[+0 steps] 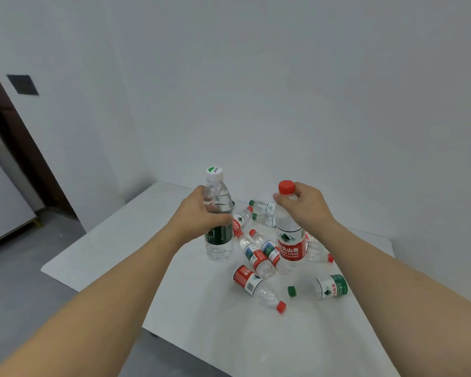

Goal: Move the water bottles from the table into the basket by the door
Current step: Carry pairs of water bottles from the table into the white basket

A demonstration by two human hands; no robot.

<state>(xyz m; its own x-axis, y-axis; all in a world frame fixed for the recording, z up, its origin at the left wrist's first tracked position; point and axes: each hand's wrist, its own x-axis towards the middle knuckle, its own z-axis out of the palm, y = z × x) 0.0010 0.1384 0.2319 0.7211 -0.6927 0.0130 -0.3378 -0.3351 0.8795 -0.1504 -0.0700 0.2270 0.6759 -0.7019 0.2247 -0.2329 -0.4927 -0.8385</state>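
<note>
Standing upright: green-labelled bottle, red-labelled bottle.

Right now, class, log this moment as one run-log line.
left hand: green-label bottle | right hand: red-label bottle | table: bottles remain | basket: unseen

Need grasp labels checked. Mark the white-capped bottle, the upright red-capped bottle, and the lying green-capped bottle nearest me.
white-capped bottle point(219, 250): head view, clear lower body
upright red-capped bottle point(288, 248): head view, red label
lying green-capped bottle point(332, 286): head view, green-and-white label
</note>
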